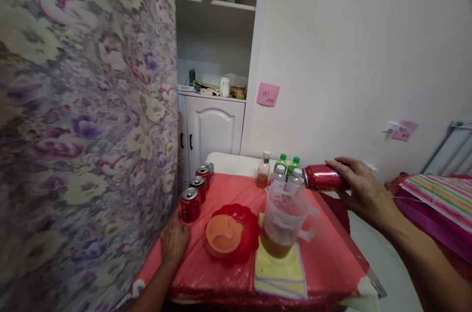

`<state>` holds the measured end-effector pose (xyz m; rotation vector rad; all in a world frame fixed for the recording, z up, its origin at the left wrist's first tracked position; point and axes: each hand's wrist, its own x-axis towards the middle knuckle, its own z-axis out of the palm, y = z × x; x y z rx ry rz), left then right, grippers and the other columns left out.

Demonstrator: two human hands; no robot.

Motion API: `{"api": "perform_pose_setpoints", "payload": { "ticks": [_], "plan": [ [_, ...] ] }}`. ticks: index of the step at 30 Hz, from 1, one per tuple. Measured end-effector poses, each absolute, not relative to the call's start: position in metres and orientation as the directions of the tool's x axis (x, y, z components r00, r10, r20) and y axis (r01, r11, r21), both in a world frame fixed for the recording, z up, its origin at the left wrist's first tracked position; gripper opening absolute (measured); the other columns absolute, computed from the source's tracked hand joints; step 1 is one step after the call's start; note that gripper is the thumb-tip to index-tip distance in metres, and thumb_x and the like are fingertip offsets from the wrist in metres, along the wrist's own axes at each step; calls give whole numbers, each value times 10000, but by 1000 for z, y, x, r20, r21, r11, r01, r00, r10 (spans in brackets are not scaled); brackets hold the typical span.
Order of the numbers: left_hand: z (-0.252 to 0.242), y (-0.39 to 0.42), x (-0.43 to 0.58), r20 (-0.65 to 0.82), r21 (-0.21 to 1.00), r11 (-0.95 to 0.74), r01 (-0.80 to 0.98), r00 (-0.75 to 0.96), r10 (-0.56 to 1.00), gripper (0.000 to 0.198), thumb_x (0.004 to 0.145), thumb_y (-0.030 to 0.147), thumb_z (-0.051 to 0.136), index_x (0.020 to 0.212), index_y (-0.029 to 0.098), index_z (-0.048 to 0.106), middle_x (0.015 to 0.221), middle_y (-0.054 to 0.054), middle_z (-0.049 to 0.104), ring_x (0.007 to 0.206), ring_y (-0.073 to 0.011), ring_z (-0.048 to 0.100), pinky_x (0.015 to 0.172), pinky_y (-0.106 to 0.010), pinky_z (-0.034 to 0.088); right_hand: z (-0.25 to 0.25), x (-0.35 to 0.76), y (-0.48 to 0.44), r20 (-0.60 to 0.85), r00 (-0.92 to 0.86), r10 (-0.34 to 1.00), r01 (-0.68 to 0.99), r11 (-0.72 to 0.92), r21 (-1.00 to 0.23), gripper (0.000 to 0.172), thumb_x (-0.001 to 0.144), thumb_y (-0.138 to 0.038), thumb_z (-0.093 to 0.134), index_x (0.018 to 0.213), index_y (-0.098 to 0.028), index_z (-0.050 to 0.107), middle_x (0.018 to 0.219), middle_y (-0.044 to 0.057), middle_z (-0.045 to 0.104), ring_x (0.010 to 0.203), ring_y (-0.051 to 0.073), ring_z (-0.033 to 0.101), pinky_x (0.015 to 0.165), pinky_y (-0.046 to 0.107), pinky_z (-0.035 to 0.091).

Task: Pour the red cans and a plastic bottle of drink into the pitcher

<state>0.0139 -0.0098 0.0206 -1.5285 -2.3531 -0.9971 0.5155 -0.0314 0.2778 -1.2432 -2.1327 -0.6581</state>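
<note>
1. Our right hand [363, 189] is wrapped tight around a red drink can [324, 177]. The can is tipped on its side with its mouth over the clear plastic jug [285, 221].
2. We think this is the pouring step. Brown drink sits low in the jug, which stands on a yellow cloth [280, 272] near the table's [332, 248] front edge.
3. Our left hand [173, 240] lies flat and open at the table's left edge, holding nothing.
4. Next, we judge, the can needs a steady tilt above the jug's rim so nothing spills.
5. Three more red cans [190, 203] stand along the left edge. An orange lid [222, 235] rests on a red plate [250, 226] just beside the jug. Small bottles [280, 167] stand at the far edge.
6. A flowery curtain [84, 130] hangs on the left. A white cupboard [214, 127] and a pink note [268, 94] are behind.
</note>
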Motion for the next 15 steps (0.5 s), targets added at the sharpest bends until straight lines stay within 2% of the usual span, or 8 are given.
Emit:
{"api": "perform_pose_setpoints", "payload": {
  "ticks": [4, 9, 15],
  "plan": [
    [22, -11, 15, 470, 445, 250, 860, -462, 752, 580, 806, 140, 418, 1376, 51, 476, 1340, -197, 631, 1206, -311, 619, 1069, -404, 457, 280, 514, -30, 692, -406, 598, 886, 444, 136, 537, 846, -124, 534, 1376, -206, 498, 1312, 170, 533, 1193, 329, 548, 894, 470, 557],
    [22, -11, 16, 476, 457, 243, 856, -466, 745, 585, 796, 128, 448, 1379, 110, 479, 1326, -161, 649, 1227, -289, 609, 1086, -394, 444, 283, 510, -29, 683, -431, 589, 883, 433, 183, 528, 837, -102, 509, 1354, -207, 514, 1305, 175, 537, 1151, 334, 568, 875, 489, 566],
    [22, -12, 17, 482, 468, 233, 852, -467, 741, 590, 798, 122, 443, 1386, 79, 464, 1358, -187, 622, 1250, -301, 589, 1091, -410, 435, 281, 511, -27, 667, -458, 588, 874, 433, 219, 525, 839, -86, 498, 1349, -210, 521, 1316, 172, 533, 1162, 326, 573, 906, 480, 556]
  ]
}}
